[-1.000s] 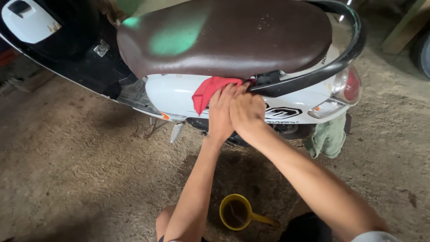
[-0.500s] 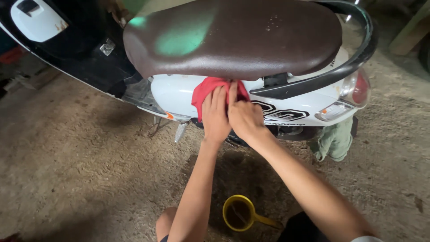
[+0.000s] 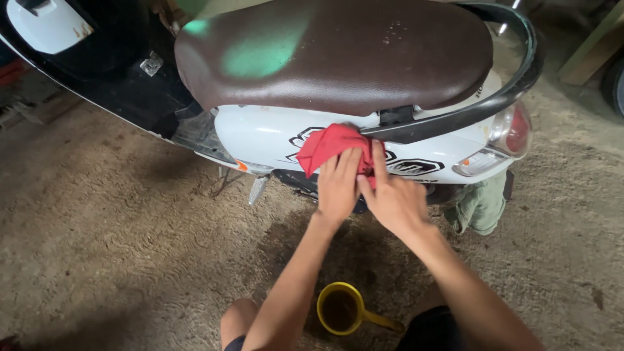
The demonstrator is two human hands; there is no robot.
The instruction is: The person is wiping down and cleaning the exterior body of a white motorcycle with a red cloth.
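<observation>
Head view, looking down. At the centre of the frame we see one red cloth (image 3: 333, 146) bunched against the white side panel (image 3: 260, 133) of a scooter, just below the brown seat (image 3: 338, 52) and partly covering a black decal. Our left hand (image 3: 339, 185) lies flat, fingers extended and close together, with the fingertips pressing the lower edge of the cloth onto the panel. Our right hand (image 3: 393, 198) sits touching it on the right, fingers likewise extended, the tips on the cloth's right edge; neither hand is closed round the cloth, both merely pin it flat.

Outward from the cloth: one black grab rail (image 3: 468, 107) curves round the seat toward the upper right of the frame, and one red-and-clear tail lamp (image 3: 510, 130) with an indicator below it closes the panel at right. One green rag (image 3: 480, 205) hangs or lies below the lamp. At lower centre, between our forearms, one yellow cup (image 3: 341, 309) with a handle stands on the rough floor (image 3: 117, 227), holding dark liquid; the floor around it looks damp.

We judge two risks. Since the cloth is only pressed, not gripped, it could slip from under the fingertips and drop to the gritty floor, picking up dirt that would scratch the paint. A knee or elbow drawn back could also tip the cup, which stands close to our legs.
</observation>
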